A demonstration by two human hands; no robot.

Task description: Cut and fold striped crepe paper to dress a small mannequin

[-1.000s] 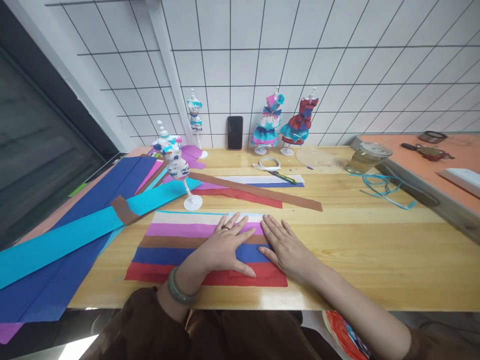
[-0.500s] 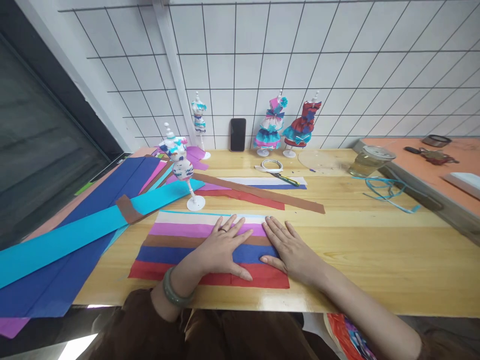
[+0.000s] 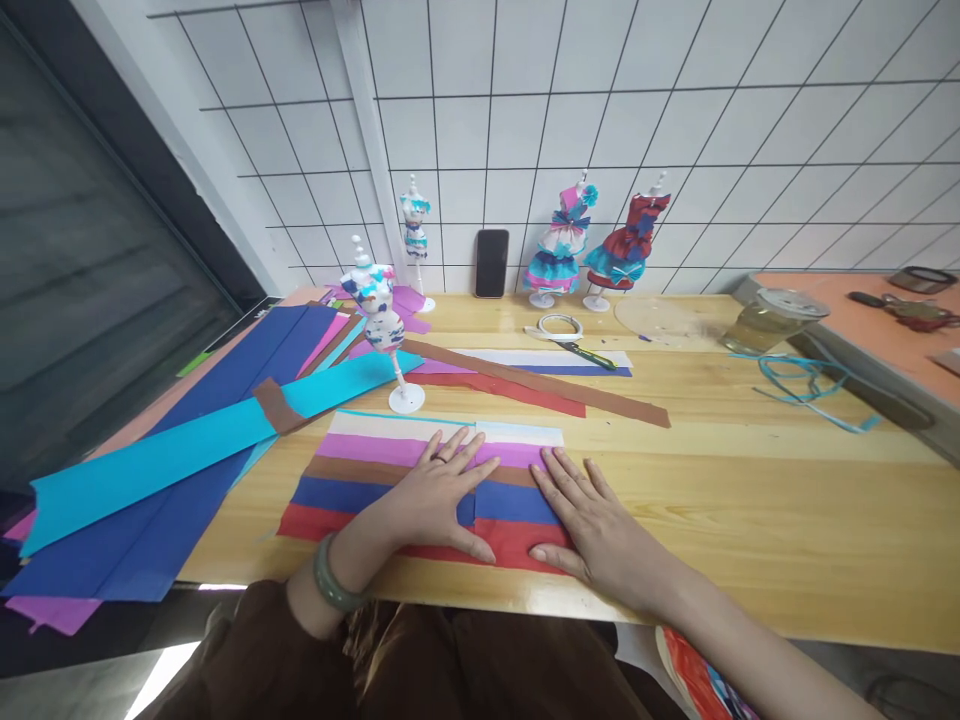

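A layered sheet of crepe paper (image 3: 517,502) lies flat before me, with stripes of white, purple, brown, blue and red. A vertical seam or fold runs down its middle. My left hand (image 3: 439,497) rests flat across the left half, fingers spread, wearing a ring and a green bangle. Near the right edge, my right hand (image 3: 589,520) is pressed flat on the paper, its thumb over the red stripe. Just behind the sheet stands a small white mannequin (image 3: 381,318) wrapped in colourful scraps.
Blue (image 3: 217,430) and turquoise paper strips (image 3: 172,440) spread at left. Behind lie a brown strip (image 3: 555,384), a utility knife (image 3: 592,355) and a tape roll (image 3: 560,325). Dressed mannequins (image 3: 559,250) and a phone (image 3: 492,264) line the wall. Right: a lidded cup (image 3: 772,322) and blue cord (image 3: 814,378).
The view has shifted a little, so things appear further right. My right hand has slid slightly towards me, from the white stripe to the purple one. My left hand stays nearly in place.
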